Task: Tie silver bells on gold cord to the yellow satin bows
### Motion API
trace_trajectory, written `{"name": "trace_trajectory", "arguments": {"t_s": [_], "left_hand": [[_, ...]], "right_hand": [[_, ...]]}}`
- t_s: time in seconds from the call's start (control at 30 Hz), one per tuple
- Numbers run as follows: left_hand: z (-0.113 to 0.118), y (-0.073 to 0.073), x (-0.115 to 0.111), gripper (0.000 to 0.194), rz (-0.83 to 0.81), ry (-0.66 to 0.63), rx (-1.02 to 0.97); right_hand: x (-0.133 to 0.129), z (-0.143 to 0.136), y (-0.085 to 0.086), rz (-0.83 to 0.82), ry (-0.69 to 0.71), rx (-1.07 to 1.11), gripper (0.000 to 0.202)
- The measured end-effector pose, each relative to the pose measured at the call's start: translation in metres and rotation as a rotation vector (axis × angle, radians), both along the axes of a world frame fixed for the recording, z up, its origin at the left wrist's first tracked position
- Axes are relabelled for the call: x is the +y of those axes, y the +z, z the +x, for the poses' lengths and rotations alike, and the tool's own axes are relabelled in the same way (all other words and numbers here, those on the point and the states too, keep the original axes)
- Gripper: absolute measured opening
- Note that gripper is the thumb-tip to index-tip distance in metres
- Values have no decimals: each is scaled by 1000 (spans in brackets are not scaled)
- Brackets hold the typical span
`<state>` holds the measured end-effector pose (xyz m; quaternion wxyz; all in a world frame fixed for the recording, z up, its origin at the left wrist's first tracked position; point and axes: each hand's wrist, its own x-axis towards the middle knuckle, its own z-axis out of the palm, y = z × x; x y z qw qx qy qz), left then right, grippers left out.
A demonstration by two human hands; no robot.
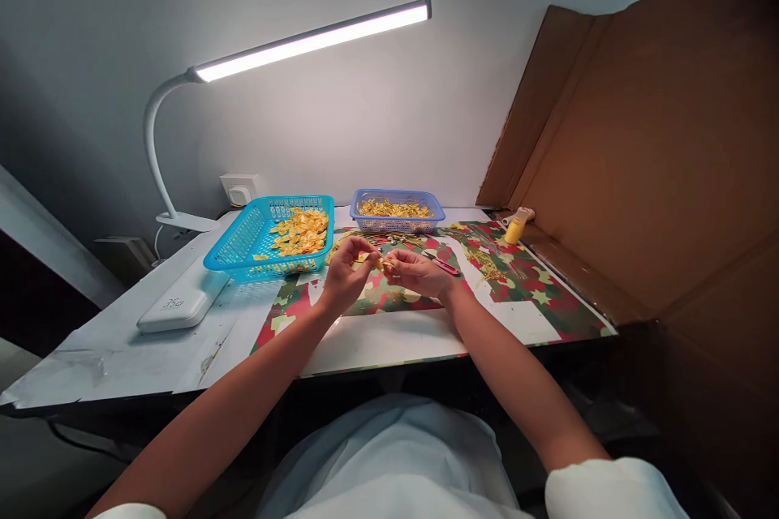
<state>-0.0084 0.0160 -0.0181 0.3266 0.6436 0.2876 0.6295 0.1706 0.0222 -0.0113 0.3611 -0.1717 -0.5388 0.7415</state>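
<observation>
My left hand (350, 272) and my right hand (419, 271) meet over the camouflage-patterned mat (389, 302), fingertips pinched. Between them is a small gold-yellow piece (380, 263), too small to make out exactly; both hands seem to grip it. Close to my right hand lies a tool with red handles (446, 267), partly hidden behind the fingers. Behind my hands, thin gold pieces (395, 240) lie on the mat. A blue basket (243, 247) holds a heap of gold-yellow leaf-like pieces (301, 231). Farther back, a purple basket (398, 225) contains thin gold pieces (395, 209).
A lit lamp (313, 40) arches over the table from the left. A white power bank (182, 300) lies left of the blue basket. Fine gold strands (485, 263) and a yellow bottle (514, 229) are on the right, beside a tall cardboard panel (657, 138).
</observation>
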Motion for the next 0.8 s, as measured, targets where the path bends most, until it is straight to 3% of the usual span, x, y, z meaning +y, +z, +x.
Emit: {"name": "trace_trajectory", "arguments": {"t_s": [0.13, 0.37, 0.8], "left_hand": [[0, 1, -2, 13, 46, -14, 19], [-3, 6, -6, 8, 176, 120, 172], [-4, 7, -8, 7, 147, 171, 217]], "right_hand": [[-1, 0, 1, -16, 36, 24, 30], [0, 3, 1, -7, 81, 24, 29], [-2, 3, 5, -10, 37, -81, 22]]}}
